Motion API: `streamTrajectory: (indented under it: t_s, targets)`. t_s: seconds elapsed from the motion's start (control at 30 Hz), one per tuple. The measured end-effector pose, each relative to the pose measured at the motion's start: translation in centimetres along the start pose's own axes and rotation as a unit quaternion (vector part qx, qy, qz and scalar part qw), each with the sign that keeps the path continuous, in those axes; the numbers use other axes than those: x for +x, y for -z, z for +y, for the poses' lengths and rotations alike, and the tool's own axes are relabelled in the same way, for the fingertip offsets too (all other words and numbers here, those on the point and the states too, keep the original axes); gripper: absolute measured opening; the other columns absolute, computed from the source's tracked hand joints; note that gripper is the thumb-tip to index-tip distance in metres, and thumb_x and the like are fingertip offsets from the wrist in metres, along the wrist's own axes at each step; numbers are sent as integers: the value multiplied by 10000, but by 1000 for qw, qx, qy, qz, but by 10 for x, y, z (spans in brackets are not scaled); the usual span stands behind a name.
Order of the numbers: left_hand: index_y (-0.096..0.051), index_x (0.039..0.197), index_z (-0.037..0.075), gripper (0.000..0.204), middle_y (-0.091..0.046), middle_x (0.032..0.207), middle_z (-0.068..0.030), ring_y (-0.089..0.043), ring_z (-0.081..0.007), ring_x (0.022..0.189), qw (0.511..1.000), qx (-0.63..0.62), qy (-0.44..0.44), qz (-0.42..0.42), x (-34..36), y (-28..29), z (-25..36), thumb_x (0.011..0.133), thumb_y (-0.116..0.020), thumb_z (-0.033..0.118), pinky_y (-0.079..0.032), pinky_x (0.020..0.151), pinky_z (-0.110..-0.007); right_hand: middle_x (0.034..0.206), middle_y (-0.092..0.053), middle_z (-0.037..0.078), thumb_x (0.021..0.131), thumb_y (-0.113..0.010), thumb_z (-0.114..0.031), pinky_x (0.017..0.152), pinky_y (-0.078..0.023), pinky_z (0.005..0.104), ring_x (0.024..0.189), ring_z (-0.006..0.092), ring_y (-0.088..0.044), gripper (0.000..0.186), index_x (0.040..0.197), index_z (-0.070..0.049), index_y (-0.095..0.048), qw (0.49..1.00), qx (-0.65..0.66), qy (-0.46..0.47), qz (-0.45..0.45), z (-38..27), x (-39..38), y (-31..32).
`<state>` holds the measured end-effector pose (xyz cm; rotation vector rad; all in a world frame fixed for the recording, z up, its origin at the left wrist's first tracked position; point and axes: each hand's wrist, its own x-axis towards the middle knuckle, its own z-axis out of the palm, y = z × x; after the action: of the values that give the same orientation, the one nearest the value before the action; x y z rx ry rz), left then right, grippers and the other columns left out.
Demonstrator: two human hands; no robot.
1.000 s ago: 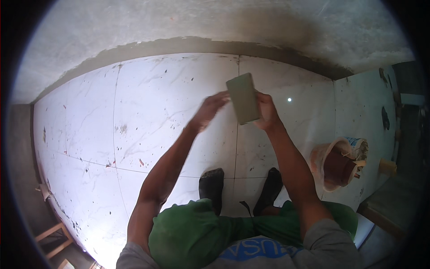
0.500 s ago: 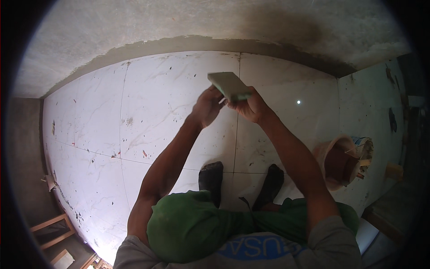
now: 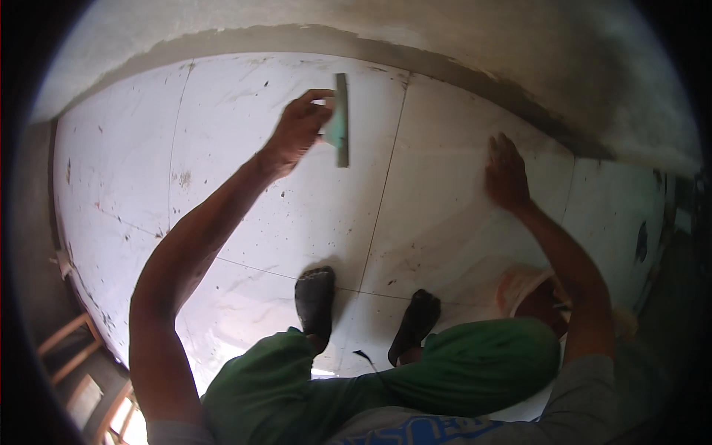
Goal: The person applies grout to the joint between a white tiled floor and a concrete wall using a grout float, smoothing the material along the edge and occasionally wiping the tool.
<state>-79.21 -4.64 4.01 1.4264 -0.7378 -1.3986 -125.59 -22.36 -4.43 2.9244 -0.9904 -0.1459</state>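
My left hand (image 3: 298, 132) is closed round the pale green handle side of a hand float (image 3: 342, 122). The float is turned edge-on, so its flat plate shows as a narrow grey strip to the right of my fingers. Beneath it spread large white, marbled tiles (image 3: 282, 193) with thin dark joints. Over toward the right, my right hand (image 3: 508, 174) is open and empty, its fingers stretched toward the far wall. It is over or against the tiles; contact cannot be made out.
A grey cement wall (image 3: 460, 30) with a rough darker band at its foot borders the tiles. A bucket (image 3: 519, 293) stands at the right, partly behind my right forearm. My dark-covered feet (image 3: 315, 297) are on the tiles. Wooden frames (image 3: 70, 345) are at the lower left.
Both hands were together at the float; now they are apart. My left hand has the float alone and has moved left. My right hand has let go and moved right.
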Motion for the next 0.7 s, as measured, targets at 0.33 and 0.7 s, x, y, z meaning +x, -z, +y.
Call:
streamTrajectory:
  t_s: [0.33,0.7]
  targets:
    - [-588,1391,66,368,-732,965,-203,-725,-331,883,912,-36,-20,409,105,-191,-47,1042,-610,180,-563,834,-472,1708,-292,267,1104,-438,-382,1254,-202,651,1594,447,-257,660,1644,-18,-326,981,69,-164,80,-54,9,-33]
    - [-532,1452,-25,425,-632,1309,-269,-647,-420,1133,717,-68,-112,685,189,-205,-3,1083,-569,181,-514,971,-497,1684,-331,276,1149,-354,-474,1199,-295,627,1552,473,-333,676,1638,-7,-337,988,46,-122,84,-56,16,-41]
